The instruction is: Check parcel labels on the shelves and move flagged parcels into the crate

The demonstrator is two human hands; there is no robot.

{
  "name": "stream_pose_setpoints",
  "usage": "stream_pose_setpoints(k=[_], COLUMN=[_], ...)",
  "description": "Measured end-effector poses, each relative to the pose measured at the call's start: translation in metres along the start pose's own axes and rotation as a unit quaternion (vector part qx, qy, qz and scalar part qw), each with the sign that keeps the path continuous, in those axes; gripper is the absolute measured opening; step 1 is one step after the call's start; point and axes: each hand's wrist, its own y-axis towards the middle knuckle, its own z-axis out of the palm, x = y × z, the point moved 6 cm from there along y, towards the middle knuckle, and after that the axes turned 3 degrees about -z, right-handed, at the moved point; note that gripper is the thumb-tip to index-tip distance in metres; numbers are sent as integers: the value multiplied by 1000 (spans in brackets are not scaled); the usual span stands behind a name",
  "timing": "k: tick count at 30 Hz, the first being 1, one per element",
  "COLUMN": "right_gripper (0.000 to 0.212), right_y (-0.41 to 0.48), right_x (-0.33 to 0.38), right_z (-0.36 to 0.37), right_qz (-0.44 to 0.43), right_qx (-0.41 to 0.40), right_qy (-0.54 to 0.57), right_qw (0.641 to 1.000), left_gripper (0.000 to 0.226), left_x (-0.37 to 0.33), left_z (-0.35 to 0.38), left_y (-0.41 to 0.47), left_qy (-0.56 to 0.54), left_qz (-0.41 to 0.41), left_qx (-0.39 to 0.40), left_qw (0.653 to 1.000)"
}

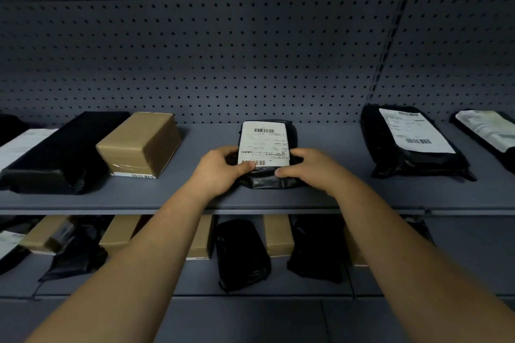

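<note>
Parcel (267,147), black and soft-looking, likely light, lies on the shelf (334,147); your left hand (220,168) and right hand (309,167) grip its near corners, label (263,143) up.

Dim light over a grey pegboard back panel (223,50) and two grey metal shelves (334,136)
</note>
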Motion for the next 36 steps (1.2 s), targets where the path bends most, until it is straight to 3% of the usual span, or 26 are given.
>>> stream_pose_setpoints(k=[9, 20, 25, 29, 32, 34, 36], right_gripper=[64, 56, 46, 43, 42, 42, 43], right_y=[-5, -11, -18, -28, -30, -31, -29], right_x=[4, 16, 23, 39, 53, 61, 67], right_z=[1, -2, -22, -38, -45, -49, -54], right_qz=[-100, -141, -149, -167, -202, -227, -243], right_qx=[-106, -144, -128, -104, -96, -88, -88], right_qy=[141, 248, 169, 44, -54, -92, -131], right_qw=[979, 947, 966, 979, 973, 965, 957], left_gripper=[54, 53, 59, 53, 54, 53, 48], left_x=[-11, -29, -54, -78, -94, -103, -106], left_z=[-19, -32, -53, -58, -67, -69, -65], left_y=[-19, -35, -38, -34, -28, -22, -15], left_qy=[-83, -76, 60, 218, 275, 309, 320], left_qz=[92, 163, 238, 337, 362, 374, 341], left_qx=[-123, -135, -193, -194, -195, -162, -80], left_qw=[985, 974, 950, 895, 869, 859, 880])
